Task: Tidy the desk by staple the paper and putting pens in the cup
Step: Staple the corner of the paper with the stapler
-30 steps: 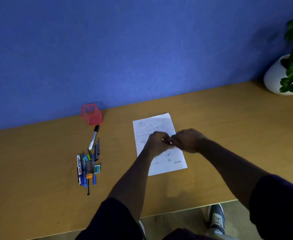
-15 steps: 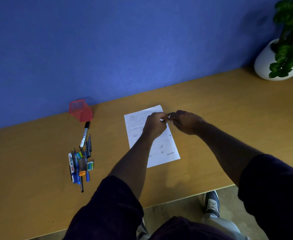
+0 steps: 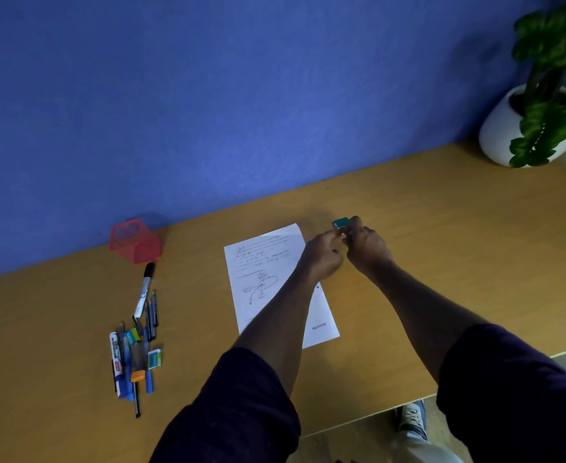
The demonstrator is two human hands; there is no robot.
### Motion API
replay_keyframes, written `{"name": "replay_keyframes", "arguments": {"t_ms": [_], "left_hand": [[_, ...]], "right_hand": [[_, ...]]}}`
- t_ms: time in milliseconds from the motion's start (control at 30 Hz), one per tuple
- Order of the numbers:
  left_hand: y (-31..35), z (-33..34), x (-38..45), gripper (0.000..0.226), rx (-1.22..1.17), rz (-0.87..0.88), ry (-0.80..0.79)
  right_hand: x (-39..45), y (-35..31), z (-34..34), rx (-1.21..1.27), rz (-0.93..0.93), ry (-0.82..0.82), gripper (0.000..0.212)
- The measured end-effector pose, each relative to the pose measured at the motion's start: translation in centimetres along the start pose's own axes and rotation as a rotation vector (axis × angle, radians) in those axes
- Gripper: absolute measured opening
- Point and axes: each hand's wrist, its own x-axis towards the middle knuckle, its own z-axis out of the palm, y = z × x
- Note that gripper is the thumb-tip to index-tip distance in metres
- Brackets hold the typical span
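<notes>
The small teal stapler (image 3: 340,223) is held just above the surface (image 3: 442,248), off the far right corner of the paper (image 3: 268,279). The right hand (image 3: 367,245) has its fingers (image 3: 353,227) curled and pinched around the stapler; the left hand (image 3: 321,253) meets it from the left, fingers bent close together at the stapler's near side, though whether they grip it cannot be told. The paper lies flat under the left forearm. Well to the left lie the pens (image 3: 134,345) in a loose heap, with the red mesh cup (image 3: 134,242) beyond them by the blue wall (image 3: 208,95). A potted plant (image 3: 542,105) stands far right.
</notes>
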Motion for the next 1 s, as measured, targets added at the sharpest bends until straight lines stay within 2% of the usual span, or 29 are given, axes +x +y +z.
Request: {"name": "replay_keyframes", "arguments": {"t_ms": [167, 300, 500, 767, 1000], "left_hand": [[1.0, 1.3, 2.2, 0.084, -0.065, -0.054, -0.146], [1.7, 2.1, 4.3, 0.094, -0.09, -0.037, -0.127], [2.4, 2.7, 7.9, 0.095, 0.019, -0.022, -0.073], [1.7, 3.4, 12.3, 0.091, 0.258, 0.06, 0.002], [1.6, 4.3, 14.9, 0.092, 0.354, 0.066, 0.006]], "right_hand": [[2.1, 1.8, -0.2, 0.063, 0.098, 0.055, 0.023], [4.4, 2.6, -0.4, 0.082, 0.136, 0.075, 0.027], [7.9, 4.0, 0.5, 0.076, 0.184, 0.093, 0.021], [11.4, 7.1, 2.1, -0.08, 0.127, 0.063, 0.022], [13.6, 8.3, 2.8, -0.2, 0.036, 0.151, 0.023]]}}
